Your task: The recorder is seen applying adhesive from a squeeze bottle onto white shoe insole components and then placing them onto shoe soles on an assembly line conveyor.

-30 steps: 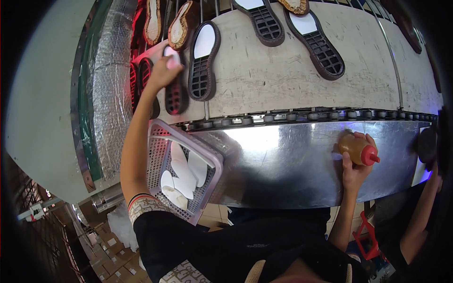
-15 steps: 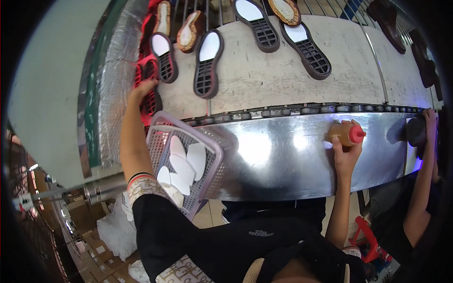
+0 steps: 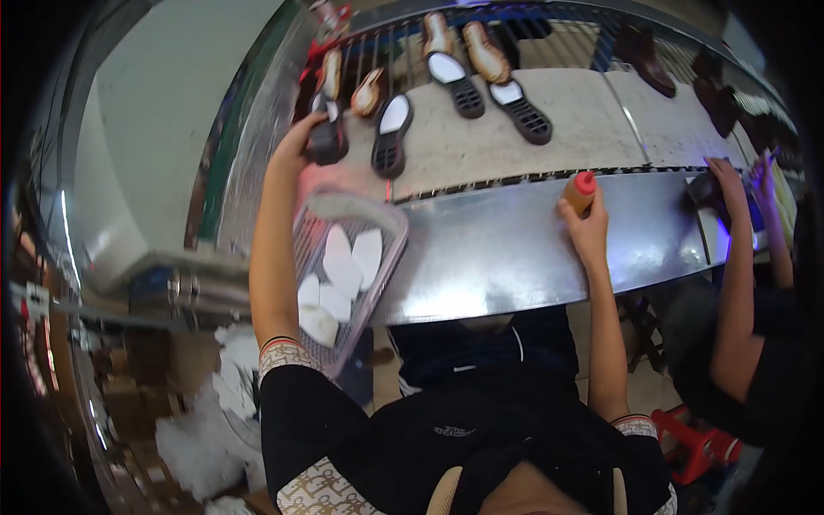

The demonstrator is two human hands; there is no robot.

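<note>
Change at the left hand: half a second on, the left hand is off the red-lit soles at the edge and up at the leftmost dark sole.
Change at the bottle: its red cap, pointing right a moment ago, now faces the conveyor.
Change in view: everything sits lower and smaller, and more of the slatted rack shows beyond the conveyor.
Left fingers: bent in against the sole's left edge, a white pad just beyond them; blur and the hand itself hide the tips, so I cannot tell how tightly they close or whether they grip.
Right fingers: curled round the amber squeeze bottle, closed to its width; the right hand holds it over the metal counter.
Soles: the leftmost is under the left hand at the conveyor's left end; three more gridded soles lie to its right, each with a white heel pad.
Basket: the pale mesh basket sits below the left hand, white pads loose inside.
</note>
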